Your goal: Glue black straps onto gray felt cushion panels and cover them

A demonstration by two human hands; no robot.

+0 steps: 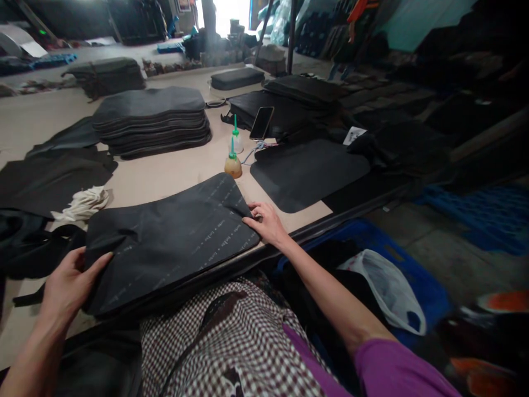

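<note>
A black panel [173, 237] with rows of pale printed lettering lies at the table's front edge, directly before me. My left hand [68, 284] grips its left end, thumb on top and fingers curled out of sight behind the edge. At the panel's right end, my right hand [264, 221] pinches the edge between thumb and fingers. Just beyond the panel stand two small squeeze bottles with green nozzles, the nearer one [233, 165] holding amber liquid. A plain black panel [309, 171] rests flat to the right of my right hand.
A tall stack of black panels [152, 124] stands at the back left. A phone [262, 122] leans near more dark pieces [281, 110]. White cloth [85, 204] lies left. Below the table's right edge are a blue crate [430, 286] and a white plastic bag [388, 286].
</note>
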